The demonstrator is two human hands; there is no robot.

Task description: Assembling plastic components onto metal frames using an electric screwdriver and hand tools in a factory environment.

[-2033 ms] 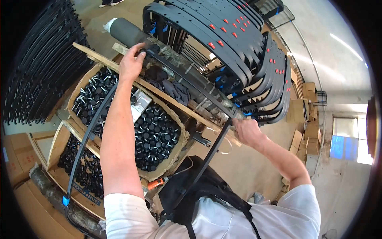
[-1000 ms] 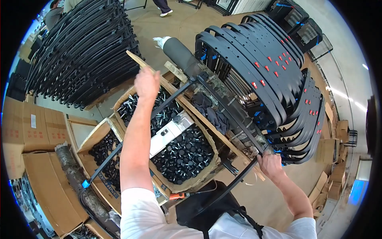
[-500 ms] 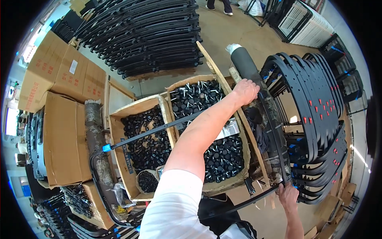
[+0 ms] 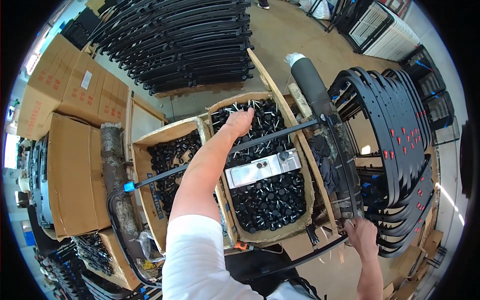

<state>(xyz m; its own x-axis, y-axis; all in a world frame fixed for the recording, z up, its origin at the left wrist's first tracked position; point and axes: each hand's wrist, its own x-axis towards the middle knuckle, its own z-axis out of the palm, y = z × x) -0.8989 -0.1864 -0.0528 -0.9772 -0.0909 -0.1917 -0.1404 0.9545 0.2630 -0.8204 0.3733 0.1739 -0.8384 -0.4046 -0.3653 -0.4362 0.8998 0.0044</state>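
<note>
Presently: left hand (image 4: 240, 121) reaching, fingers loosely together, over the carton of black knobs (image 4: 260, 175); right hand (image 4: 362, 235), fingers clamped on the black frame tube (image 4: 345, 170) beside the carton; best practice, seemingly, keep that tube steady while picking.

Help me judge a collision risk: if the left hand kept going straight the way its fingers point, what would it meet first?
Probably the black knobs heaped in the open cardboard box. The left hand points toward the box's far end, just above them, though depth is unclear.
</note>
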